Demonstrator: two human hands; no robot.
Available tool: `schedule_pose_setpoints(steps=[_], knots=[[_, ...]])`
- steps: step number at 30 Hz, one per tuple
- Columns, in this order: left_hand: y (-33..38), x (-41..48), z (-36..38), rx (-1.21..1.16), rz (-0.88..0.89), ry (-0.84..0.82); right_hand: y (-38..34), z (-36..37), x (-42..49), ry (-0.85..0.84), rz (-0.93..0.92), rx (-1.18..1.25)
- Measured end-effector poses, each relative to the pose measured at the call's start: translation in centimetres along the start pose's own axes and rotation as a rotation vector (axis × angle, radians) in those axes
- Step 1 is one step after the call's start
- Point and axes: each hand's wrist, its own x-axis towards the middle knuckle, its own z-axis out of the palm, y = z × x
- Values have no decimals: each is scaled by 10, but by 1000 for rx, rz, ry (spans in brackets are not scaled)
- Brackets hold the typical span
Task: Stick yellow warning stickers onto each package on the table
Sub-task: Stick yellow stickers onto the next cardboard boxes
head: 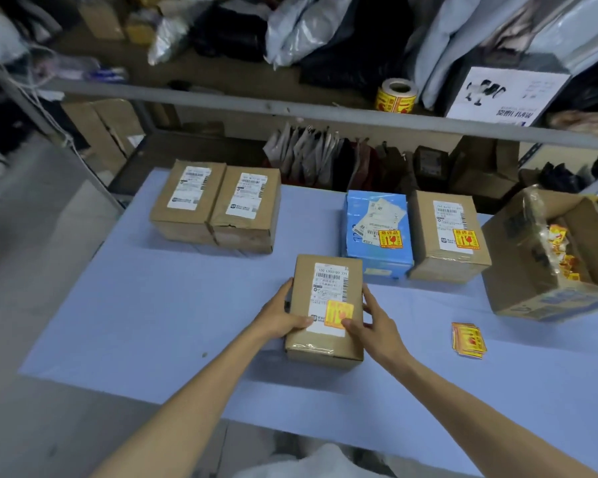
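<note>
A small cardboard package (325, 343) lies in the middle of the blue table (152, 322), with a yellow warning sticker (339, 313) on its white label. My left hand (283, 317) grips the package's left side, thumb on top. My right hand (377, 322) holds the right side, and its thumb presses the sticker's lower edge. At the back right stand a blue package (377, 236) and a brown package (446, 236), each with a yellow sticker. Two brown packages at the back left (187, 201) (247, 208) carry only white labels. A stack of loose stickers (468, 339) lies to the right.
An open cardboard box (546, 257) holding sticker scraps stands at the table's right edge. A roll of yellow stickers (396, 96) sits on the shelf above, among bags and parcels. More bags hang below the shelf behind the table.
</note>
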Motion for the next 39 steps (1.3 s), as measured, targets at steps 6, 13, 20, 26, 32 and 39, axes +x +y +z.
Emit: schedule_pose_setpoints(steps=[6, 13, 20, 26, 32, 39], knots=[[5, 7, -29, -49, 26, 149, -23, 20, 22, -94, 47, 18], [17, 18, -62, -23, 26, 229, -46, 31, 48, -155, 6, 109], [23, 21, -75, -29, -3, 276, -61, 32, 74, -165, 67, 121], [40, 31, -67, -55, 9, 288, -71, 21, 90, -146, 73, 149], [55, 46, -55, -30, 37, 211, -61, 7, 84, -57, 102, 205], [78, 66, -47, -148, 103, 221, -74, -4, 109, 131, 10, 48]])
